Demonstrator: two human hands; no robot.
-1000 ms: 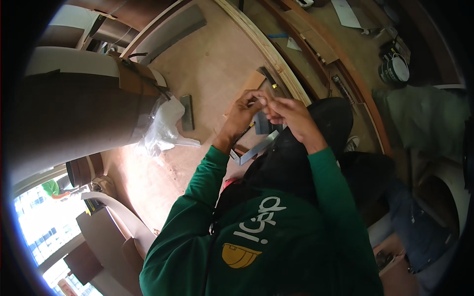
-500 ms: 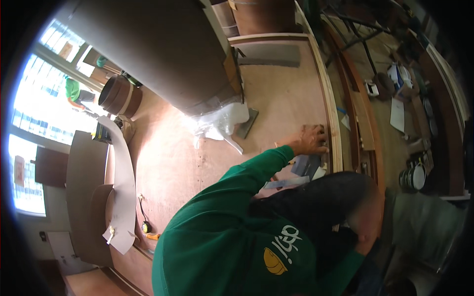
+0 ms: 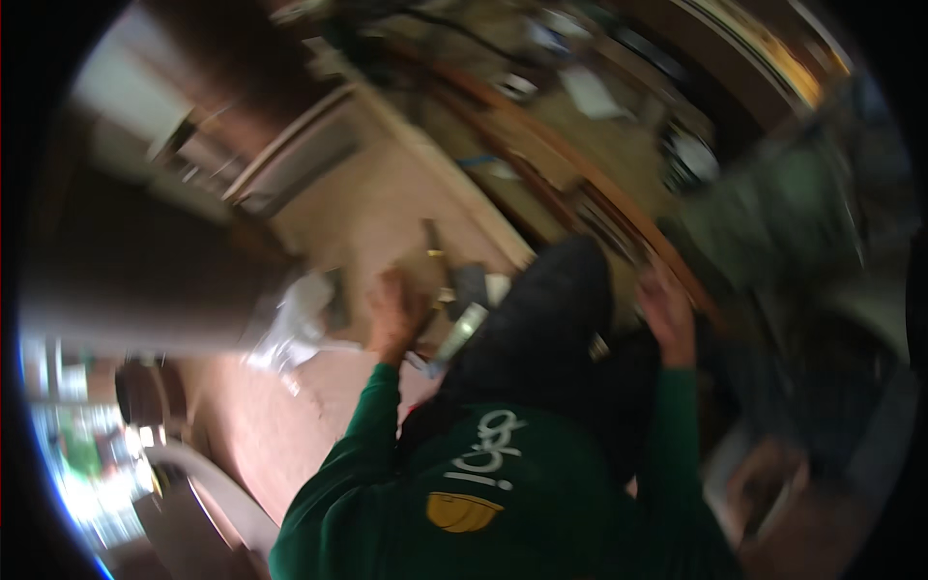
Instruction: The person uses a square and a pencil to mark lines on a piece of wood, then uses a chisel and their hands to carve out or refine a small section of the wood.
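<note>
My left hand (image 3: 391, 311) is over the pale wooden panel (image 3: 372, 208), its fingers smeared by motion. Just right of it lies a slim dark tool with brass-coloured bands (image 3: 435, 253), too blurred to name. Whether the hand touches it I cannot tell. A dark grey block (image 3: 471, 284) and a pale flat strip (image 3: 462, 331) lie between that hand and my bent knee (image 3: 565, 290). Right of the knee, my right hand (image 3: 667, 311) is near a reddish-brown wooden rail (image 3: 667, 249). Its fingers look stretched out and apart, with nothing visible in them.
Crumpled clear plastic (image 3: 295, 324) lies left of my left hand, at the foot of a large dark cylinder (image 3: 145, 261). A light wooden rim (image 3: 435, 169) borders the panel. A blurred person (image 3: 768, 483) is at the lower right.
My view has swung round to the right and is blurred. The left hand has come away from the panel's rim. The right hand has lifted from beside the knee into plain view.
</note>
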